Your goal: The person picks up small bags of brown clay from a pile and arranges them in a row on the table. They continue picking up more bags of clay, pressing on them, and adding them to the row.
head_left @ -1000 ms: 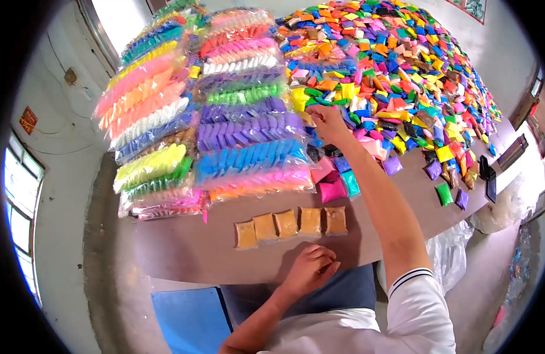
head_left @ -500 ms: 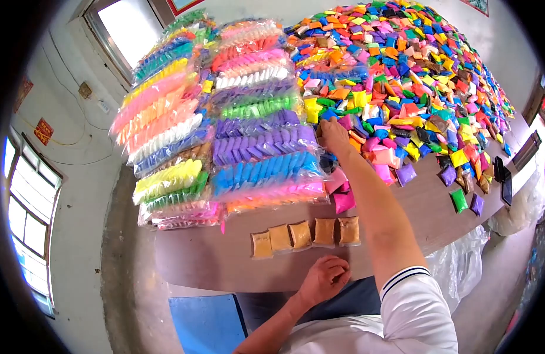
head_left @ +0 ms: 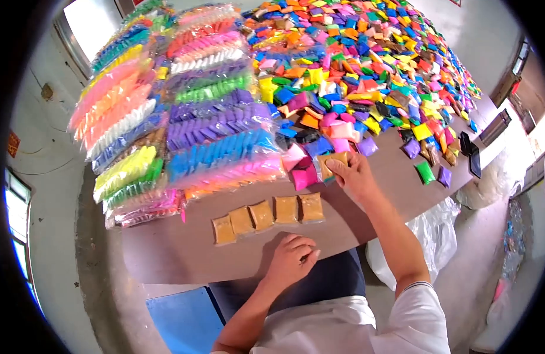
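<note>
Between the thumb and fingers of my right hand (head_left: 355, 177) is a tan packet (head_left: 331, 165), held above the table just right of a magenta packet (head_left: 305, 177). My left hand (head_left: 293, 256) rests at the table's near edge with its fingers curled; whether anything is inside cannot be made out. In front of it, several tan packets (head_left: 261, 215) lie side by side in a slightly uneven row on the brown table (head_left: 178, 253).
Clear bags of sorted packets (head_left: 219, 127) are stacked at the left. A large heap of loose coloured packets (head_left: 367, 65) covers the back and right. A black open case (head_left: 470, 154) lies near the right edge. Below stands a blue stool (head_left: 184, 318).
My right hand has come back from the heap toward the row, now with a tan packet in its fingers. The whole view has shifted, so the table appears further left.
</note>
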{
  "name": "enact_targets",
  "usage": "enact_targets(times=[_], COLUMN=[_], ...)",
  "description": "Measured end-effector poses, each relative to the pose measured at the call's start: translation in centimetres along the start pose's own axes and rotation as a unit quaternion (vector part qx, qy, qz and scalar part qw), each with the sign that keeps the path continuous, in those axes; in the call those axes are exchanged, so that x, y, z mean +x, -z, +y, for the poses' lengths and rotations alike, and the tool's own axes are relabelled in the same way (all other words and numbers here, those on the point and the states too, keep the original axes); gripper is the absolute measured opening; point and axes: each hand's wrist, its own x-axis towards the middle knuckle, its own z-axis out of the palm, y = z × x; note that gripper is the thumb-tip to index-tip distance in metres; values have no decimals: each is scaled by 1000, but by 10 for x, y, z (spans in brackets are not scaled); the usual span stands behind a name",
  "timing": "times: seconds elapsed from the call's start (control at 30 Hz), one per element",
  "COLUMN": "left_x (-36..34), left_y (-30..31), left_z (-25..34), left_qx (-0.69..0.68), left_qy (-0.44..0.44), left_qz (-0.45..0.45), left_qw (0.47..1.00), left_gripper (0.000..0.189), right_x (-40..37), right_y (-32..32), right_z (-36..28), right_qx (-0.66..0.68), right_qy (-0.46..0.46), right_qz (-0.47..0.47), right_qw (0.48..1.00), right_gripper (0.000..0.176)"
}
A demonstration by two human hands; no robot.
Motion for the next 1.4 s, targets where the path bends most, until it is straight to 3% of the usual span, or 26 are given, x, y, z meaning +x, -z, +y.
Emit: enact_targets(times=[0.23, 0.37, 0.43, 0.6, 0.77, 0.87, 0.97, 1.1, 1.2, 1.27, 1.4], left_x=[0, 2, 1, -1, -8, -9, -7, -2, -4, -5, -3], left_y=[1, 8, 9, 9, 3, 4, 4, 8, 8, 7, 6], left_z=[-1, -3, -2, -4, -15, -16, -15, -5, -10, -10, -8], left_qx=[-12, -46, -46, -85, -103, -118, -131, -97, -130, -134, -123], left_qy=[5, 29, 33, 26, 58, 72, 71, 36, 59, 65, 46], left_qz=[-8, -27, -36, -27, -25, -30, -31, -29, -26, -25, 4], left_qw=[1000, 998, 998, 996, 993, 990, 988, 994, 989, 989, 991], left_gripper=[17, 27, 30, 36, 38, 39, 38, 37, 36, 35, 33], right_x=[-82, -104, -115, -127, -130, -136, -141, -136, -130, -127, -129], right_y=[-9, -19, -30, -44, -57, -64, -72, -63, -53, -51, -58], right_z=[-3, 8, 4, 14, 7, 13, 16, 21, 20, 19, 7], right_qx=[172, 191, 131, 67, 170, 242, 248, 195, 161, 116, 55], right_qy=[-119, -179, -201, -213, -193, -156, -184, -201, -237, -232, -234], right_qz=[-46, -83, -86, -99, -36, -52, -18, -3, -31, -98, -94], right_qw=[977, 962, 967, 970, 966, 956, 951, 960, 958, 961, 966], right_gripper=[30, 36, 33, 29, 32, 37, 36, 35, 34, 39, 43])
